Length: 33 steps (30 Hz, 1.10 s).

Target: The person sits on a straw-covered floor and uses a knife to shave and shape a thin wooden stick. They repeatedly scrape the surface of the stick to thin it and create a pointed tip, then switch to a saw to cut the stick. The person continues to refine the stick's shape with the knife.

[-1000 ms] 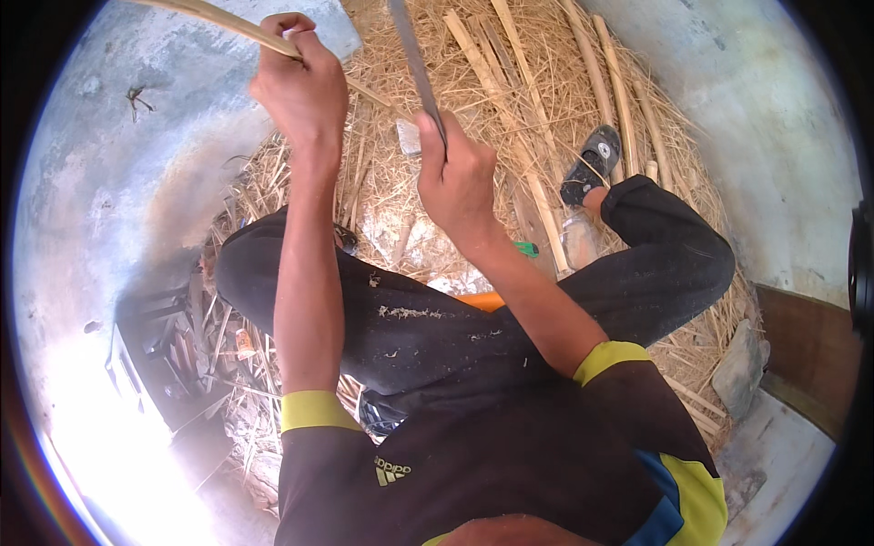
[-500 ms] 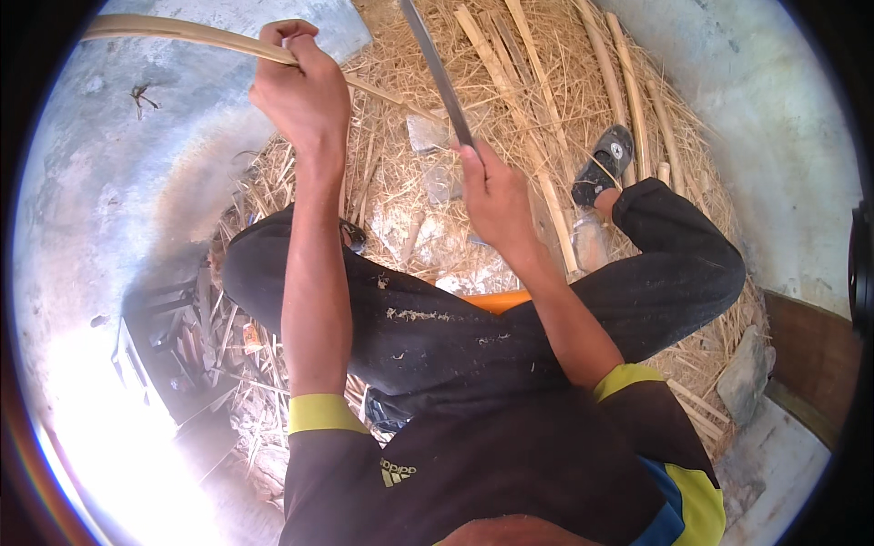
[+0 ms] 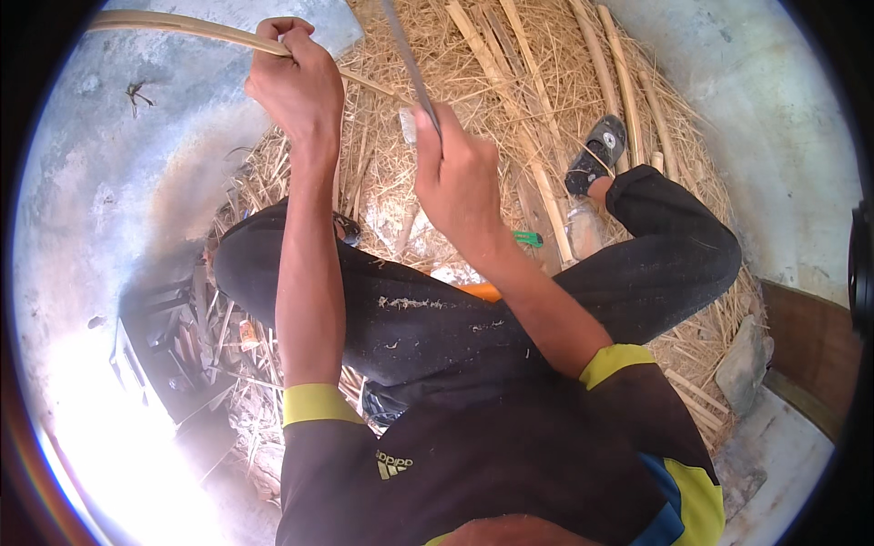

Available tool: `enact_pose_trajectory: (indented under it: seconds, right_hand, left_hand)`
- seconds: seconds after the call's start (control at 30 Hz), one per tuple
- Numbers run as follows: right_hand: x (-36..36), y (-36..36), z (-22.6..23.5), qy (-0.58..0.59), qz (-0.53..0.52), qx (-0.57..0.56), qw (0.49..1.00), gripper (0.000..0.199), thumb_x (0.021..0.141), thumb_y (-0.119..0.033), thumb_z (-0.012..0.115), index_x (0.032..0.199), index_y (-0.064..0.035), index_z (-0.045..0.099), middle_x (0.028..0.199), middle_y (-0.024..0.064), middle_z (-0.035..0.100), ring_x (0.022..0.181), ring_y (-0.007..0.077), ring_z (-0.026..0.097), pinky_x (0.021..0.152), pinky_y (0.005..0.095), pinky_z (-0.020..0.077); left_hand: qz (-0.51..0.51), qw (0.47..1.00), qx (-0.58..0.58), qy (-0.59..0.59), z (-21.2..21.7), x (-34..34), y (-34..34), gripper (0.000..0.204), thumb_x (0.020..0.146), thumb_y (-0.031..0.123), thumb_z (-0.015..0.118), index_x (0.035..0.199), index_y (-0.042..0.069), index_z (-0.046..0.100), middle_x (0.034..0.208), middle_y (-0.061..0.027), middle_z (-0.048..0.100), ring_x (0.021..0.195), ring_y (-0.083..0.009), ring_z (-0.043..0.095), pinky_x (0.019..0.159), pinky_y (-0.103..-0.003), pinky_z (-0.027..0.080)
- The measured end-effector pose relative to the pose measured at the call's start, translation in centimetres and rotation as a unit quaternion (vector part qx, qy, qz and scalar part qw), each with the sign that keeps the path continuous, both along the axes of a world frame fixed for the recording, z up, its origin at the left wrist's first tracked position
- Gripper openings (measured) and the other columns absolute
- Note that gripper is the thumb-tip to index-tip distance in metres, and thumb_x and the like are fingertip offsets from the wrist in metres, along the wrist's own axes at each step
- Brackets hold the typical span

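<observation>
The gray concrete floor (image 3: 91, 209) is the biggest thing here. On it lies a wide heap of dry straw (image 3: 546, 100), and the person sits in the middle of it with both legs folded. The legs are in dark trousers (image 3: 428, 318) with little bits of straw stuck on them. One foot wears a black sandal (image 3: 596, 155), out at the top right.

Several long pale sticks (image 3: 528, 146) lie on the straw past the knees. A flat gray stone (image 3: 742, 364) sits at the right edge of the heap.

The left hand (image 3: 296, 86) is up high. Its grip is closed tight around a long, thin, bent cane (image 3: 182, 27). The cane runs from the top left, through the fist, and on toward the other hand.

The right hand (image 3: 455, 173) is just beside it, a bit lower. Its grip is closed around the handle of a long knife (image 3: 410, 59). The gray blade points up and away from the person and crosses near the thin end of the cane.

A small green thing (image 3: 526, 238) lies on the straw near the right wrist.
</observation>
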State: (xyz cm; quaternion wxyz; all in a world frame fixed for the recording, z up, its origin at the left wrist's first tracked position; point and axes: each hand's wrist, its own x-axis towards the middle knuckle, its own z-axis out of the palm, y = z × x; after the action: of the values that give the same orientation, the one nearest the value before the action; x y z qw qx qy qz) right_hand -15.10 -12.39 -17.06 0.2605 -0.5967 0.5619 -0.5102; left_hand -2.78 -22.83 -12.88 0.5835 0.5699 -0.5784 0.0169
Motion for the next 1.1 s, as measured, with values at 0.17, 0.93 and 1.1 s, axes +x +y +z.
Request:
enact_pose_trajectory:
  seconds: [0.17,0.93,1.1]
  right_hand:
    - [-4.2,0.2,-20.7,0.377,0.085,0.237,0.892,0.023,0.094,-0.015,0.051,0.095,0.0024,0.066,0.082,0.0249,0.066,0.079,0.0398,0.068,0.071,0.0476,0.0543]
    - [-1.6,2.1,-2.4,-0.005,0.043,0.142,0.989,0.026,0.098,-0.017,0.047,0.093,0.0058,0.058,0.060,0.0285,0.057,0.056,0.0459,0.059,0.052,0.0491,0.0457]
    - [-1.4,2.6,-9.6,0.103,0.001,0.137,0.985,0.026,0.098,-0.019,0.048,0.092,0.0044,0.058,0.058,0.0272,0.056,0.054,0.0439,0.059,0.050,0.0480,0.0451]
  left_hand:
    - [-0.012,1.000,0.001,0.028,-0.6,-0.7,-0.3,0.021,0.085,0.006,0.046,0.077,0.001,0.064,0.048,-0.0054,0.050,0.042,-0.0109,0.043,0.042,-0.031,0.030]
    - [-0.151,0.954,-0.154,0.207,-3.3,-2.1,-2.4,0.046,0.105,0.039,0.033,0.074,0.006,0.044,0.052,0.0029,0.038,0.041,-0.0061,0.032,0.037,-0.023,0.026]
    - [-0.062,0.987,-0.113,0.098,-4.0,-2.8,-2.9,0.059,0.105,0.039,0.031,0.055,0.010,0.032,0.046,0.0052,0.030,0.039,-0.0088,0.026,0.037,-0.029,0.020]
